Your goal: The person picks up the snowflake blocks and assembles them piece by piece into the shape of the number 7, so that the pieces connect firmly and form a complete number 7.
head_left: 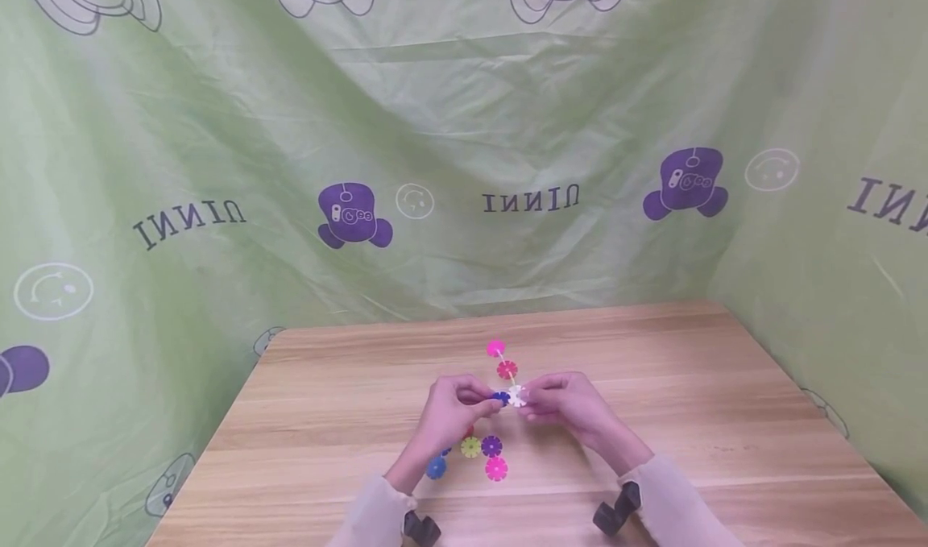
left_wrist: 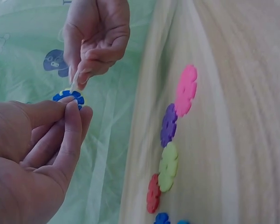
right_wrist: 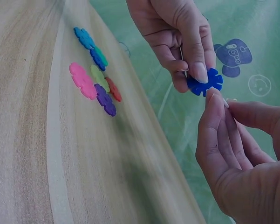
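My left hand (head_left: 451,412) pinches a blue notched snowflake disc (right_wrist: 209,83) between thumb and fingers. Close against it is a white snowflake disc (head_left: 516,396), pinched by my right hand (head_left: 573,404). In the head view the two discs meet edge to edge above the table; whether their slots are interlocked I cannot tell. Beyond the white disc, a line of discs reaches away, with a red disc (head_left: 507,369) and a bright pink disc (head_left: 496,348) at its far end. Thin edge-on pieces show between them. Fingers cover part of both pinched discs.
On the wooden table (head_left: 304,418) lie several loose discs: pink (head_left: 496,469), purple (head_left: 492,446), yellow-green (head_left: 471,447), light blue (head_left: 437,468), red (left_wrist: 153,193), dark blue (right_wrist: 98,59) and green (right_wrist: 101,55). Green printed cloth (head_left: 449,120) hangs behind and at both sides.
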Demonstrator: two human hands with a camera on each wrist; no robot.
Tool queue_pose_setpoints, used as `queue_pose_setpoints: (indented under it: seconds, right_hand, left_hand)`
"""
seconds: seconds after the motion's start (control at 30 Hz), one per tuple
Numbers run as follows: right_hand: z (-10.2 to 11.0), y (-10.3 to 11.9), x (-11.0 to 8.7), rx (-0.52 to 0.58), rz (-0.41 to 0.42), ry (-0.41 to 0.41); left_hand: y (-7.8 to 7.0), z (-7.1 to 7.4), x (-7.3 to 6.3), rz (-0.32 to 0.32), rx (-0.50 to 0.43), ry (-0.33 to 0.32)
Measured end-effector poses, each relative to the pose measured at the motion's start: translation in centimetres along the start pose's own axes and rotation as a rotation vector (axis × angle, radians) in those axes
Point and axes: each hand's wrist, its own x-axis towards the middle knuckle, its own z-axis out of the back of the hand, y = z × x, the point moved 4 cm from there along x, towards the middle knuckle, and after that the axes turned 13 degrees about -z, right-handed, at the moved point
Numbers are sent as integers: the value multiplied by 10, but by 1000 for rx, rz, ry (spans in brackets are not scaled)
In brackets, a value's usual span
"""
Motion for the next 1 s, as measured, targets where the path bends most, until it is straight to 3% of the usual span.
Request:
queue_pose_setpoints:
  seconds: [0.27,0.6,0.83,1.0]
  right_hand:
    - [-2,-2,0,-4,-25,0]
    - [-4,-1,1,-2,-23,-9]
    - [-3,-1,0,16,-11,7]
    - [-3,1,-1,18,-2,9]
  left_hand:
    - [1,-7,-2,-40,7,-34]
    - [1,-8,-4,-35,6,-61]
    - [3,-8,-4,-34,-7,-58]
    - [4,-4,-3,-43,34,-31]
